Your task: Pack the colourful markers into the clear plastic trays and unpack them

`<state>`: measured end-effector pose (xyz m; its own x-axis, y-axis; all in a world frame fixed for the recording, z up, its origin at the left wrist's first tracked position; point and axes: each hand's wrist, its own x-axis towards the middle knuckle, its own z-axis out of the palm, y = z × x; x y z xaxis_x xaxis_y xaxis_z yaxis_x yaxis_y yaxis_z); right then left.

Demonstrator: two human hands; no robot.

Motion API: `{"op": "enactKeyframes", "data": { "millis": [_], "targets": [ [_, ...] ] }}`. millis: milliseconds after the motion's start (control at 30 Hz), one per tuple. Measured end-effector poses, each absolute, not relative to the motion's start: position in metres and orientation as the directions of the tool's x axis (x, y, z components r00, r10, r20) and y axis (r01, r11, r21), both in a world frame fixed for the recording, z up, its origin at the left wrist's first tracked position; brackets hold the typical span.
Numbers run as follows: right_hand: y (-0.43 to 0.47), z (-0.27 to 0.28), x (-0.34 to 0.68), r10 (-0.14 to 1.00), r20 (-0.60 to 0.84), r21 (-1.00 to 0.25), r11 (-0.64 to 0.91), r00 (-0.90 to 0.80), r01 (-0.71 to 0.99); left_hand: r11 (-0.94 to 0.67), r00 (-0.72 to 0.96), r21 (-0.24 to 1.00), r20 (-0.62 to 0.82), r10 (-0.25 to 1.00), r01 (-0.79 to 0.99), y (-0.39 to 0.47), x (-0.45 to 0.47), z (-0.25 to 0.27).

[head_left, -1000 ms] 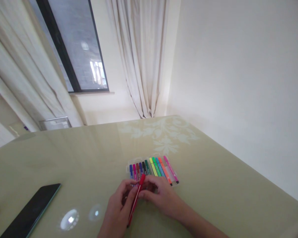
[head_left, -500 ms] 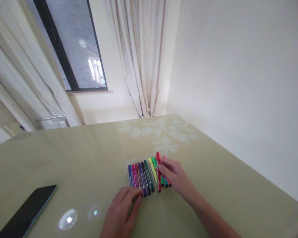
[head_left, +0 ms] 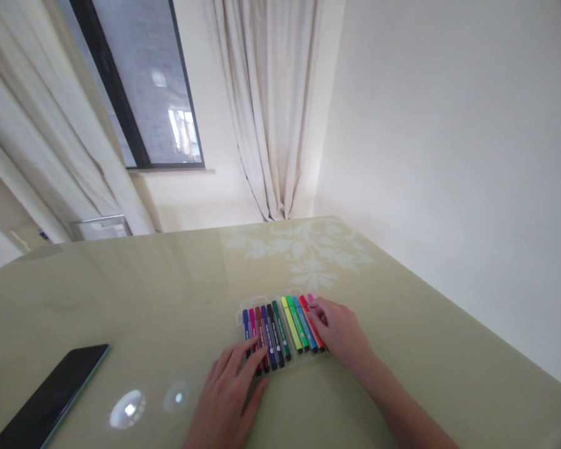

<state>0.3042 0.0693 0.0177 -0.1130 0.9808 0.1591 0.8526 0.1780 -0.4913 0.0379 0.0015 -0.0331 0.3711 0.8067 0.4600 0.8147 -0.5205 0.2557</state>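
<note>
A clear plastic case (head_left: pixel 240 319) lies unfolded on the table, with several felt-tip markers in both halves. In its left half are blue, magenta, brownish-red, purple, black (head_left: pixel 275 337) and dark green markers. Yellow (head_left: pixel 290 324), green, blue, red (head_left: pixel 314 327) and pink (head_left: pixel 310 297) ones lie in the right half. My left hand (head_left: pixel 227 390) is open, fingers spread, its fingertips on the lower ends of the left-hand markers. My right hand (head_left: pixel 341 330) covers the case's right edge. Its fingers curl over the red and pink markers; what lies beneath them is hidden.
A dark phone or tablet (head_left: pixel 51 396) rests at the table's left. The glossy greenish table (head_left: pixel 168 293) meets a white wall (head_left: pixel 449 156) on the right. Curtains (head_left: pixel 271 112) and a window (head_left: pixel 144 81) are beyond its far edge.
The red marker pinched upright in my right hand no longer stands in front of the others. My right hand has shifted right and my left fingers have spread over the markers.
</note>
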Motion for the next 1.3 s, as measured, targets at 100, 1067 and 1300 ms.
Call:
{"op": "enactKeyframes", "data": {
  "millis": [100, 1067, 1300],
  "targets": [
    [0.069, 0.017, 0.304, 0.982, 0.154, -0.439, 0.171, -0.114, 0.882, -0.525, 0.370, 0.260, 0.468, 0.803, 0.810, 0.002, 0.038, -0.032],
    [0.081, 0.009, 0.337, 0.984, 0.018, -0.645, 0.148, -0.179, 0.750, -0.521, 0.383, 0.275, 0.426, 0.820, 0.808, 0.001, 0.036, -0.031],
    [0.082, 0.008, 0.338, 0.983, 0.017, -0.665, 0.149, -0.184, 0.732, -0.522, 0.386, 0.260, 0.432, 0.815, 0.812, 0.001, 0.036, -0.031]
  ]
}}
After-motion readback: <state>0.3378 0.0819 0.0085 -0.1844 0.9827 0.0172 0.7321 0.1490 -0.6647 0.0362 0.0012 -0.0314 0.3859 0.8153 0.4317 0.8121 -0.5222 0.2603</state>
